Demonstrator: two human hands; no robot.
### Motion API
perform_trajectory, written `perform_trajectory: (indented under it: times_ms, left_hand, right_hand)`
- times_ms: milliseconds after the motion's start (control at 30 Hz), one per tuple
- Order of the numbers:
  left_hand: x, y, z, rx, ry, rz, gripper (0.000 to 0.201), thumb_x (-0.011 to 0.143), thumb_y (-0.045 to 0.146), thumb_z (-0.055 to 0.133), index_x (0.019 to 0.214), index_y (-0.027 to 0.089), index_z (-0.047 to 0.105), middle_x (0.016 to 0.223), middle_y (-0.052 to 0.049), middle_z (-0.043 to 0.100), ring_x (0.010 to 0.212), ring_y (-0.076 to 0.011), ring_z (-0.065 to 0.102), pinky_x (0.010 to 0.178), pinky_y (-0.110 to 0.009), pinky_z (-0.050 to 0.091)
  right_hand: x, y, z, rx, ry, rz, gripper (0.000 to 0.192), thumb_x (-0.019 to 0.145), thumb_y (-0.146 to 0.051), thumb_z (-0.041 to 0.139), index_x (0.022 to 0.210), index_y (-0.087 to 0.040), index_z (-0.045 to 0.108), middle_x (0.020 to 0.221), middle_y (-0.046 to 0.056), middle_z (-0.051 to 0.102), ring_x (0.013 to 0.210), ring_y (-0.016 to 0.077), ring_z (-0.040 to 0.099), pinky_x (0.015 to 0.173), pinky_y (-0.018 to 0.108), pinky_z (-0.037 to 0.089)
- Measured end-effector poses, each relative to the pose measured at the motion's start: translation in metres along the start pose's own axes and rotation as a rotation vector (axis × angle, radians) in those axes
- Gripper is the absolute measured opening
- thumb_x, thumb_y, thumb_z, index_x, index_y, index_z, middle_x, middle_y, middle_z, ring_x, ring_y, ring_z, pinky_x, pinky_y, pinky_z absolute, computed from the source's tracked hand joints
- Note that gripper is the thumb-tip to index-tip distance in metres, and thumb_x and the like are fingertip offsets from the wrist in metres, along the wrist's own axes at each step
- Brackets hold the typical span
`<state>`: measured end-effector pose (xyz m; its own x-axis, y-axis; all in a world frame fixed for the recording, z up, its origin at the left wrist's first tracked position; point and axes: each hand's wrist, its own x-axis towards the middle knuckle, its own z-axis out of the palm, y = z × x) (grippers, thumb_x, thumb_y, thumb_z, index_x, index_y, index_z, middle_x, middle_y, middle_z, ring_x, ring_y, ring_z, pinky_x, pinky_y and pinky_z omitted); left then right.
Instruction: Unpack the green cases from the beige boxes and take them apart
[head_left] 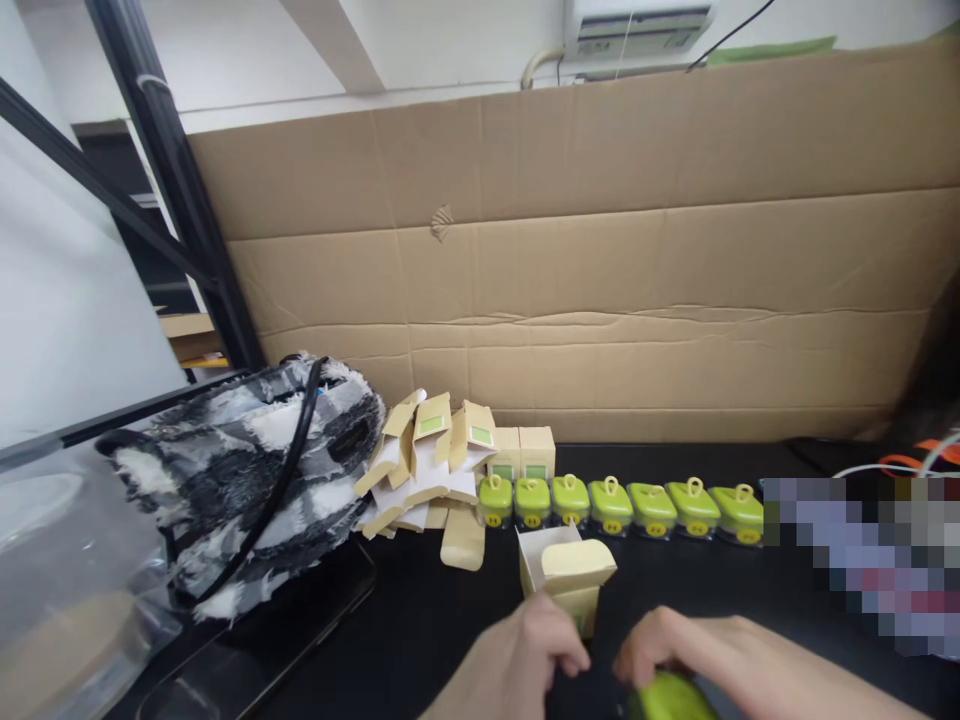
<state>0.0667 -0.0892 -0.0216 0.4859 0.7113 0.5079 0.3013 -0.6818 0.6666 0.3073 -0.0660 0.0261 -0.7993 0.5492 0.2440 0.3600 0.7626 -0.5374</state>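
At the bottom edge my right hand (697,655) is closed around a lime-green lidded item (670,698), mostly hidden by my fingers. My left hand (517,660) sits just left of it, fingers curled, its fingertips against the base of an open cream carton (566,578) that stands on the black table (420,620) with its top flap up. Behind the carton runs a row of several lime-green lidded items (630,505) with yellow marks on their fronts.
A heap of open cream cartons (431,460) lies at the left end of the row. A black-and-white furry bag (255,480) rests on the left. A cardboard wall (600,270) backs the table. Clear plastic (60,570) lies at far left; cables (907,462) at right.
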Motion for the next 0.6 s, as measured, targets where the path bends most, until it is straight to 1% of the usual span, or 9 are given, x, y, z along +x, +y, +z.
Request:
perform_trajectory:
  times_ms: [33, 67, 133, 200, 267, 333, 467, 533, 600]
  left_hand:
    - [-0.004, -0.003, 0.008, 0.002, -0.031, -0.104, 0.025, 0.091, 0.044, 0.040, 0.093, 0.022, 0.051, 0.083, -0.003, 0.050, 0.063, -0.0138, 0.046, 0.058, -0.025, 0.036]
    - [-0.008, -0.005, 0.015, 0.002, -0.048, -0.159, 0.027, 0.093, 0.041, 0.035, 0.099, 0.021, 0.052, 0.087, -0.005, 0.051, 0.065, -0.0144, 0.048, 0.059, -0.026, 0.038]
    - [-0.013, -0.006, 0.026, 0.017, -0.064, -0.239, 0.029, 0.093, 0.037, 0.036, 0.111, 0.020, 0.051, 0.093, -0.007, 0.053, 0.068, -0.0156, 0.050, 0.063, -0.027, 0.040]
    - [-0.015, -0.006, 0.032, 0.019, -0.097, -0.312, 0.033, 0.089, 0.035, 0.047, 0.118, 0.020, 0.049, 0.094, -0.007, 0.055, 0.072, -0.0169, 0.051, 0.068, -0.028, 0.042]
    - [-0.013, -0.006, 0.034, 0.013, -0.134, -0.385, 0.045, 0.080, 0.033, 0.061, 0.120, 0.020, 0.047, 0.091, -0.006, 0.056, 0.072, -0.0178, 0.053, 0.069, -0.029, 0.043]
    - [-0.009, -0.005, 0.033, -0.010, -0.164, -0.395, 0.048, 0.074, 0.029, 0.067, 0.117, 0.019, 0.047, 0.085, -0.004, 0.056, 0.068, -0.0170, 0.052, 0.069, -0.030, 0.044]
    - [-0.003, 0.002, 0.024, -0.109, -0.214, -0.356, 0.041, 0.081, 0.028, 0.059, 0.116, 0.019, 0.040, 0.079, -0.001, 0.054, 0.060, -0.0129, 0.048, 0.059, -0.025, 0.043]
    - [-0.003, 0.005, 0.020, -0.142, -0.232, -0.368, 0.040, 0.082, 0.030, 0.058, 0.115, 0.018, 0.039, 0.082, -0.003, 0.054, 0.057, -0.0116, 0.046, 0.055, -0.023, 0.040]
    - [-0.004, 0.003, 0.021, -0.123, -0.244, -0.380, 0.043, 0.081, 0.031, 0.060, 0.115, 0.018, 0.039, 0.083, -0.004, 0.055, 0.055, -0.0111, 0.044, 0.054, -0.023, 0.040]
  right_hand:
    - [0.002, -0.003, 0.005, 0.018, -0.002, -0.015, 0.029, 0.071, -0.009, 0.059, 0.093, -0.027, 0.055, 0.087, -0.002, 0.069, 0.071, 0.0158, 0.068, 0.063, 0.020, 0.053]
    - [0.004, -0.006, 0.009, 0.034, 0.007, -0.012, 0.024, 0.074, -0.009, 0.056, 0.092, -0.026, 0.054, 0.089, 0.000, 0.068, 0.073, 0.0155, 0.067, 0.064, 0.020, 0.053]
    - [0.008, -0.014, 0.012, 0.053, 0.035, 0.015, 0.018, 0.081, -0.012, 0.051, 0.091, -0.025, 0.055, 0.098, 0.002, 0.065, 0.078, 0.0144, 0.067, 0.067, 0.020, 0.054]
    - [0.011, -0.022, 0.008, 0.068, 0.032, 0.002, 0.013, 0.083, -0.015, 0.053, 0.090, -0.025, 0.056, 0.102, 0.002, 0.062, 0.081, 0.0134, 0.066, 0.070, 0.020, 0.054]
    - [0.013, -0.028, 0.001, 0.050, 0.005, -0.038, 0.010, 0.082, -0.017, 0.060, 0.088, -0.024, 0.056, 0.102, 0.003, 0.061, 0.086, 0.0133, 0.065, 0.075, 0.019, 0.053]
    - [0.013, -0.031, -0.005, -0.001, 0.008, -0.075, 0.010, 0.082, -0.017, 0.063, 0.084, -0.024, 0.056, 0.099, 0.002, 0.063, 0.088, 0.0129, 0.064, 0.077, 0.019, 0.052]
    - [0.010, -0.033, -0.007, -0.073, 0.056, -0.082, 0.008, 0.086, -0.018, 0.059, 0.082, -0.025, 0.059, 0.094, 0.000, 0.066, 0.085, 0.0121, 0.065, 0.076, 0.019, 0.052]
    - [0.009, -0.033, -0.004, -0.062, 0.030, -0.056, 0.009, 0.083, -0.017, 0.062, 0.081, -0.024, 0.058, 0.090, -0.001, 0.067, 0.084, 0.0124, 0.065, 0.076, 0.020, 0.052]
    - [0.009, -0.034, -0.001, -0.058, -0.018, -0.022, 0.017, 0.074, -0.015, 0.070, 0.079, -0.023, 0.057, 0.088, -0.001, 0.068, 0.082, 0.0131, 0.066, 0.074, 0.019, 0.053]
